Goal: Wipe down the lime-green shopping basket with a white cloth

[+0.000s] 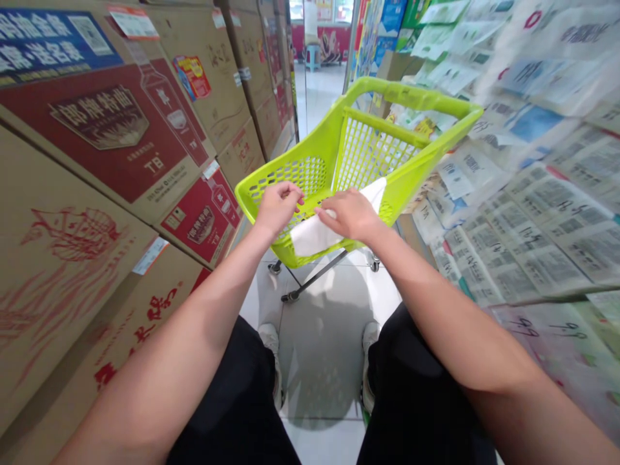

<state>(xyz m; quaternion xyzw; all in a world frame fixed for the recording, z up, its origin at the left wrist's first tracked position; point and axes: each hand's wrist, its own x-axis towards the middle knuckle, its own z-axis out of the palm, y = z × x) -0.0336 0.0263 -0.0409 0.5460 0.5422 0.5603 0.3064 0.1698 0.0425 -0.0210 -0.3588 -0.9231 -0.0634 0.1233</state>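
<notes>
White cloth (314, 237) lies draped over the near rim of the green shopping cart (411, 95), partly hidden beneath our right hand (349, 212). We hold it there, a bit of white showing between thumb and fingers and more of it spreading out on both sides of the hand. Our left hand (279, 208) is just beside it, over the near left part of the basket, fingers curled to a narrow gap; we cannot quite tell whether anything is pinched in it. The cart stands before our white shoes (270, 339) on pale floor tiles (320, 368). Stacked cartons (104, 123) line our left, and printed packs (523, 219) with handwritten prices fill our right. Far down the aisle we see a blue stool (312, 57).
</notes>
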